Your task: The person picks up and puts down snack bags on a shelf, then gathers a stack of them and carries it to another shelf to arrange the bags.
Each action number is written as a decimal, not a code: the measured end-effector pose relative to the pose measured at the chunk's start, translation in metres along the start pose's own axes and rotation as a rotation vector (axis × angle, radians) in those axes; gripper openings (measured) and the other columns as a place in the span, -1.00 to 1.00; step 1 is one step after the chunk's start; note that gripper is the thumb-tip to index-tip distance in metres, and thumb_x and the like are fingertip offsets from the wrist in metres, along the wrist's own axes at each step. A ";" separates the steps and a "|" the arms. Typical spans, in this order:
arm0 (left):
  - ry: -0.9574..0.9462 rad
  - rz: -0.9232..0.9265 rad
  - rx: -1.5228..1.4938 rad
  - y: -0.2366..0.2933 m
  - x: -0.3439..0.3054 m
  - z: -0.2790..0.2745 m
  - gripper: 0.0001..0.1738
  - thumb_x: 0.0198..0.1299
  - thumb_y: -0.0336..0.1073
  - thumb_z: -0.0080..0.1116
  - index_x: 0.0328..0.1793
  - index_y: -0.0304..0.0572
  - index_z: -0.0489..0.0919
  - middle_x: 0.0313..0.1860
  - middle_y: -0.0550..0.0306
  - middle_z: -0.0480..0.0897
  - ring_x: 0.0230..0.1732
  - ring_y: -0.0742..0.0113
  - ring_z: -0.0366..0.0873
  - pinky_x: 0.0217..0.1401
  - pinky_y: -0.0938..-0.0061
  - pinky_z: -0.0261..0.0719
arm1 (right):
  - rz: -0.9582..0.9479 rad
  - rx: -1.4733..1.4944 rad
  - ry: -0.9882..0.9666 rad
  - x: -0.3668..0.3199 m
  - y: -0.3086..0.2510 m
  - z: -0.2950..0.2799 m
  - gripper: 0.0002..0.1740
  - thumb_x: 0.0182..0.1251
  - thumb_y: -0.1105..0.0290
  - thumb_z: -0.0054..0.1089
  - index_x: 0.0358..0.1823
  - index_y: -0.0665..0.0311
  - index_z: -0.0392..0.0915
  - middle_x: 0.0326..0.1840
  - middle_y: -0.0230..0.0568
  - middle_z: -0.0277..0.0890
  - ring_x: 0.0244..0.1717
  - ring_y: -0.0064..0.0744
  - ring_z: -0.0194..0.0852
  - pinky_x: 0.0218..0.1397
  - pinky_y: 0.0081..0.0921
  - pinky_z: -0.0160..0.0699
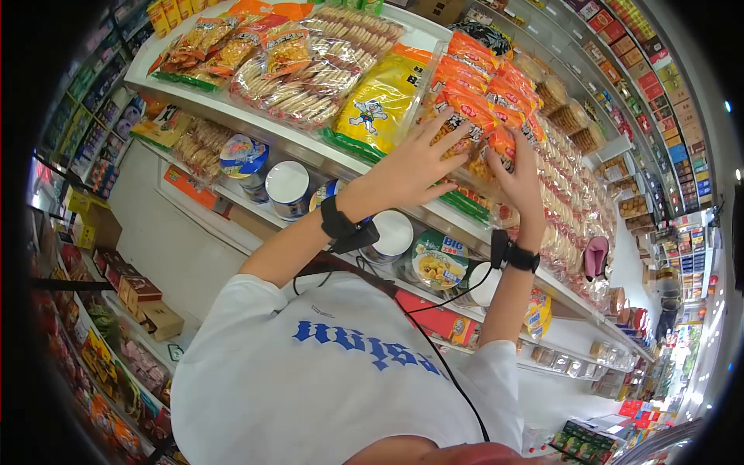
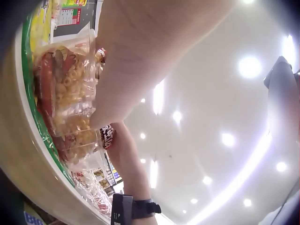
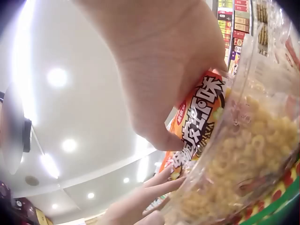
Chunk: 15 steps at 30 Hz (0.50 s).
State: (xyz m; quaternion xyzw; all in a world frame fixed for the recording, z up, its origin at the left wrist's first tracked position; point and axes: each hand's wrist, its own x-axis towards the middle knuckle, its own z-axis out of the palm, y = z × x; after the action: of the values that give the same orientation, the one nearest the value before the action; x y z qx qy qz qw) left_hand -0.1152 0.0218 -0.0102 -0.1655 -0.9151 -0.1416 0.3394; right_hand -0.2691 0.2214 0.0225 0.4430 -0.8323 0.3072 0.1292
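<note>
My left hand (image 1: 415, 167) reaches over the shelf edge, its fingers extended and spread across orange-topped snack bags (image 1: 465, 108). Beside it, my right hand (image 1: 521, 182) grips an orange snack bag (image 1: 502, 146) between thumb and fingers. The right wrist view shows this orange bag (image 3: 199, 112) with large white lettering, the thumb pressed to its front; the fingers of my left hand (image 3: 140, 199) touch its lower end. Clear bags of ring-shaped snacks (image 3: 253, 145) lie directly beside it. In the left wrist view, similar bags of rings (image 2: 72, 89) line the shelf under my left hand.
A yellow bag (image 1: 380, 105) and packs of stick-shaped snacks (image 1: 298, 85) lie left of my hands. More wrapped packs (image 1: 573, 201) continue to the right. The shelf below holds instant noodle tubs (image 1: 440, 260). A black cable (image 1: 434, 337) hangs across my shirt.
</note>
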 end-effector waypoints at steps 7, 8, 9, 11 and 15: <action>0.297 -0.298 -0.343 -0.030 -0.021 -0.057 -0.65 0.32 -0.30 0.30 0.19 -0.23 0.65 0.35 -0.10 0.57 0.41 -0.04 0.48 0.48 0.18 0.39 | -0.022 0.001 0.394 -0.038 -0.045 -0.007 -0.25 0.27 0.32 0.41 0.46 0.32 0.33 0.45 0.05 0.34 0.45 0.00 0.29 0.52 -0.14 0.22; 0.339 -0.380 -0.312 -0.050 -0.030 -0.069 -0.69 0.33 -0.33 0.28 0.17 -0.23 0.67 0.23 -0.08 0.66 0.32 0.03 0.58 0.43 0.22 0.44 | 0.002 0.047 0.436 -0.053 -0.053 -0.010 -0.28 0.29 0.36 0.38 0.46 0.32 0.33 0.46 0.03 0.34 0.47 -0.02 0.28 0.54 -0.14 0.20; 0.396 -0.479 -0.296 -0.070 -0.039 -0.078 -0.70 0.33 -0.36 0.27 0.16 -0.24 0.67 0.16 -0.08 0.69 0.26 0.05 0.61 0.39 0.24 0.46 | 0.029 0.042 0.467 -0.068 -0.057 -0.014 -0.34 0.32 0.43 0.32 0.44 0.33 0.35 0.46 0.01 0.34 0.49 -0.05 0.26 0.56 -0.13 0.17; 0.481 -0.662 -0.262 -0.133 -0.062 -0.090 -0.67 0.30 -0.33 0.29 0.15 -0.26 0.67 0.15 -0.13 0.68 0.21 0.05 0.63 0.33 0.21 0.51 | 0.054 0.053 0.509 -0.093 -0.065 -0.017 -0.40 0.36 0.50 0.23 0.43 0.35 0.36 0.46 -0.01 0.35 0.48 -0.07 0.28 0.57 -0.14 0.17; 0.445 -0.751 0.259 -0.228 -0.092 -0.099 -0.45 0.21 -0.08 0.40 0.26 -0.20 0.63 0.35 -0.33 0.53 0.35 -0.12 0.51 0.37 0.10 0.49 | 0.116 0.287 0.494 -0.123 -0.062 -0.011 -0.49 0.42 0.58 0.10 0.39 0.38 0.37 0.43 -0.02 0.37 0.44 -0.12 0.35 0.52 -0.18 0.28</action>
State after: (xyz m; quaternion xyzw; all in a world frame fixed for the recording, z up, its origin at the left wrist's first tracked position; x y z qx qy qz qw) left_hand -0.0838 -0.2407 -0.0329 0.2560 -0.8266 -0.1712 0.4710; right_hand -0.1482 0.2829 -0.0038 0.3202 -0.7475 0.5272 0.2465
